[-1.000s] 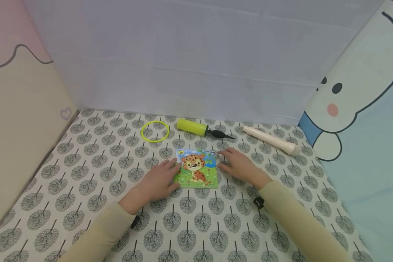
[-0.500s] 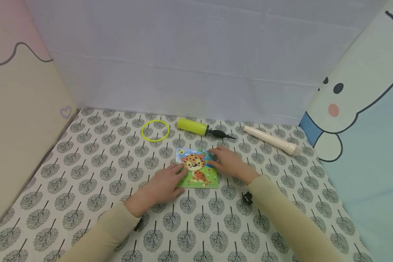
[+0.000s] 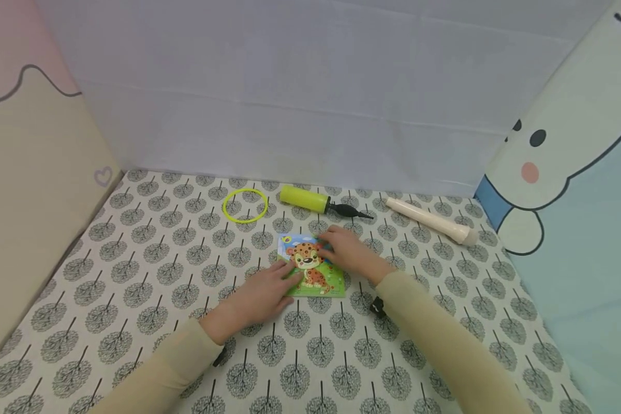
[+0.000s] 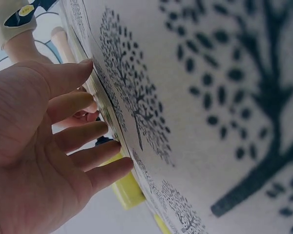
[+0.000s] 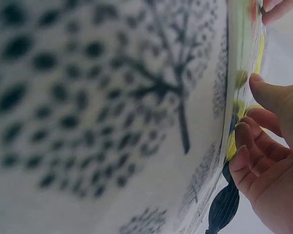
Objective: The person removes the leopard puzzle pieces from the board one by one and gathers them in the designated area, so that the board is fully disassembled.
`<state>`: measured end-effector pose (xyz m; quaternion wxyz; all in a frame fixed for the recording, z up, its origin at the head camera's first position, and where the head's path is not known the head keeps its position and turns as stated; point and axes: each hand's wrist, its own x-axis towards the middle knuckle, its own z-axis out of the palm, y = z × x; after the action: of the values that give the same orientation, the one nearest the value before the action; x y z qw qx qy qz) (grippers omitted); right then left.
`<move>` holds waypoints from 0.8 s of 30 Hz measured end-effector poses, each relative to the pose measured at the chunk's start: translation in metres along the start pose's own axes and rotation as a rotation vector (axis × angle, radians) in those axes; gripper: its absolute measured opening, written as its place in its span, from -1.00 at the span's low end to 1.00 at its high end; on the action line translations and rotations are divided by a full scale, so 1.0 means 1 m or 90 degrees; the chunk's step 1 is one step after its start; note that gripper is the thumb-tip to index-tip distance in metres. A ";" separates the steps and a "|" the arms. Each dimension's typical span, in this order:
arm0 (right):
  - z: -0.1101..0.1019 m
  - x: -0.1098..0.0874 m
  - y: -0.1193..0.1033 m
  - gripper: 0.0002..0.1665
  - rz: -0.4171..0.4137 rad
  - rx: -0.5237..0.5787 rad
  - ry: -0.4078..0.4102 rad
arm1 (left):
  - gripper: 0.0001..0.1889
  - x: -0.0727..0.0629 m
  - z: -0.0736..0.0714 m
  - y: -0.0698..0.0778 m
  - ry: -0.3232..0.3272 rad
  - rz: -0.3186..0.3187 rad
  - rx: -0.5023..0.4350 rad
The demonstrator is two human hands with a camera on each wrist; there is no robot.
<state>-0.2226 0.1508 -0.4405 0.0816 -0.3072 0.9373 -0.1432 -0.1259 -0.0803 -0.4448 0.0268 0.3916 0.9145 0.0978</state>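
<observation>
A square, flat picture board [image 3: 317,283] with a cartoon leopard on green and blue lies on the patterned cloth. My left hand [image 3: 268,292] rests at its left edge, with the fingertips on the picture. Those fingers [image 4: 95,155] are spread and nearly straight in the left wrist view, and nothing is in the palm. Over the upper right of the board lies my right hand [image 3: 353,251], covering that corner. In the right wrist view its fingers [image 5: 244,165] are slightly bent, with the tips at the board's surface and no held thing showing.
Behind the board lie a yellow-green ring [image 3: 245,221] and a yellow-green hand pump [image 3: 304,198] with a black nozzle. Farther right is a pale, stick-shaped thing [image 3: 428,219] with a wider end. A white wall [image 3: 310,115] closes off the back.
My right hand has moved left from the board's right edge onto its upper right part. The left hand has slid slightly right over the picture. The board stays in place.
</observation>
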 end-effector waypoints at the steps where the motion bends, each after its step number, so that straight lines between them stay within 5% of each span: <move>1: 0.000 0.002 -0.002 -0.43 0.000 0.002 -0.002 | -0.43 0.000 0.000 0.000 0.000 0.004 0.000; 24: 0.011 0.040 -0.024 -0.58 -0.040 0.057 -0.003 | -0.53 0.002 0.002 0.000 0.008 0.025 -0.020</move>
<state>-0.2382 0.1056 -0.4461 0.0928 -0.3331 0.9195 -0.1869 -0.1272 -0.0790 -0.4467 0.0249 0.4082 0.9053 0.1150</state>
